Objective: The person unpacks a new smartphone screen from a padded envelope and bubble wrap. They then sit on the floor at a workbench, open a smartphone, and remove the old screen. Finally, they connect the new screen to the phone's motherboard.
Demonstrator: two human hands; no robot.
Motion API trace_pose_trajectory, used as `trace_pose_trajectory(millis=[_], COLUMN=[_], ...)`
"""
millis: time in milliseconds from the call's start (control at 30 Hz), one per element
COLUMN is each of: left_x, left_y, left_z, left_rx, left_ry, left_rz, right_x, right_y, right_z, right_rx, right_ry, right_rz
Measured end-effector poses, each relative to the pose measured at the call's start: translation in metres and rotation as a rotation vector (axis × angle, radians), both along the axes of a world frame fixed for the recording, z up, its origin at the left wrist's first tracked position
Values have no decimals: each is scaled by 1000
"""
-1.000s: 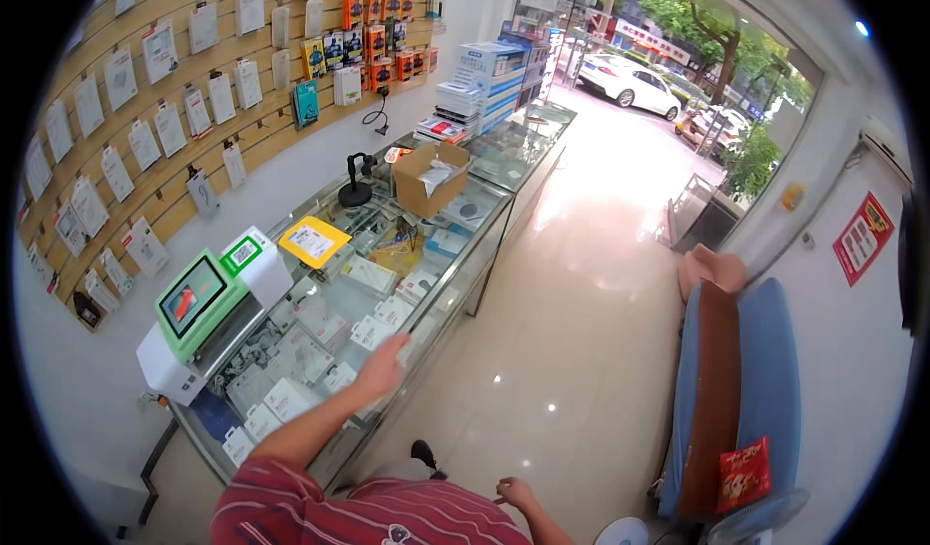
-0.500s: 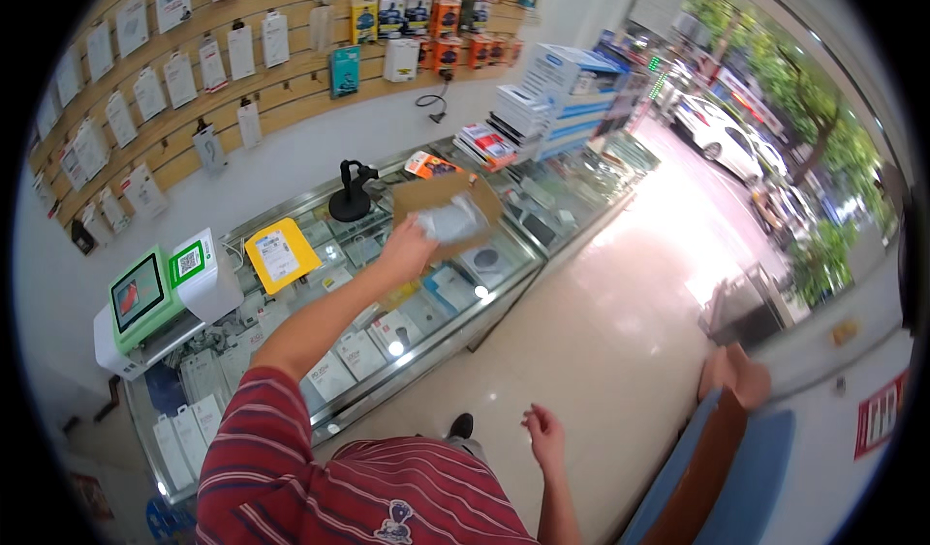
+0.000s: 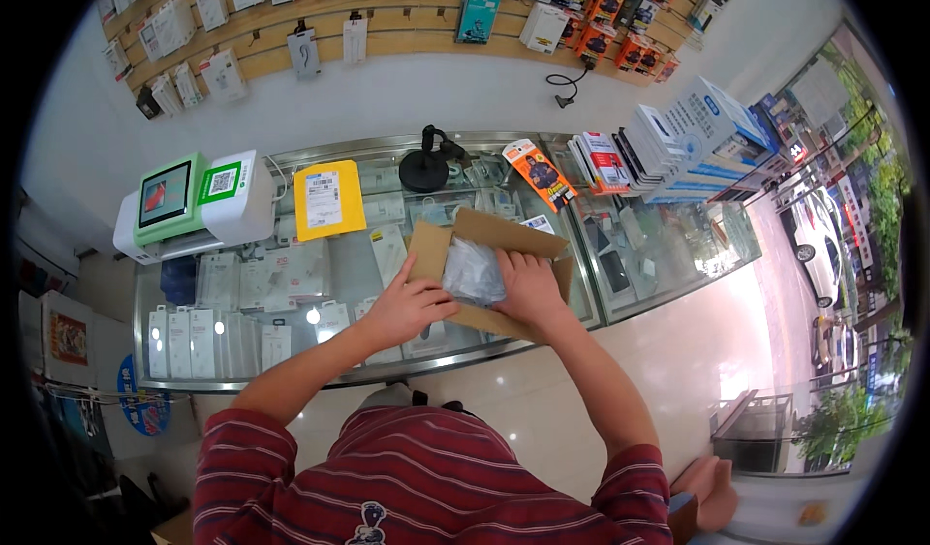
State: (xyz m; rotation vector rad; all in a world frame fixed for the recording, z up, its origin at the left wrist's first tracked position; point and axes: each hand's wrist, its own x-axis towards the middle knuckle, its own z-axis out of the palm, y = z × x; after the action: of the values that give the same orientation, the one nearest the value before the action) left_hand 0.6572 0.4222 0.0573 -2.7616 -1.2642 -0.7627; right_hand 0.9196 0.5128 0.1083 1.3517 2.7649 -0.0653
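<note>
A person in a red striped shirt is working at a glass-topped display counter with a metal edge. The open brown cardboard box is sitting on the counter's glass, in front of the person at twelve o'clock, and is holding a translucent, greyish plastic-wrapped bundle. The two hands are staying apart, on either side of the bundle. The left hand is touching the box near eight o'clock, fingers bending over its side; the right hand is reaching inside at four o'clock, fingers touching the plastic. Whether either is gripping firmly, one cannot tell.

Around the box, a black round-based stand is standing at eleven o'clock, a flat yellow envelope with a white label is lying at ten, and an orange-and-black flat package is lying at one.
</note>
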Motion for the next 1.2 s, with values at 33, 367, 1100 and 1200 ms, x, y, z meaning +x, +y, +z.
trace_pose_trajectory(millis=[33, 367, 1100, 1200], left_x=[-2, 14, 50, 24], left_y=[2, 18, 28, -1], left_z=[-4, 8, 100, 98], left_rx=[-8, -2, -313, -410], left_ry=[-7, -241, -972, -881], left_rz=[8, 110, 386, 552], right_x=[-3, -10, -37, -51], right_y=[5, 46, 7, -21], right_z=[-8, 45, 100, 69], right_rx=[2, -51, -581, -851], right_ry=[-9, -153, 1155, 1363], right_rz=[-8, 23, -196, -248])
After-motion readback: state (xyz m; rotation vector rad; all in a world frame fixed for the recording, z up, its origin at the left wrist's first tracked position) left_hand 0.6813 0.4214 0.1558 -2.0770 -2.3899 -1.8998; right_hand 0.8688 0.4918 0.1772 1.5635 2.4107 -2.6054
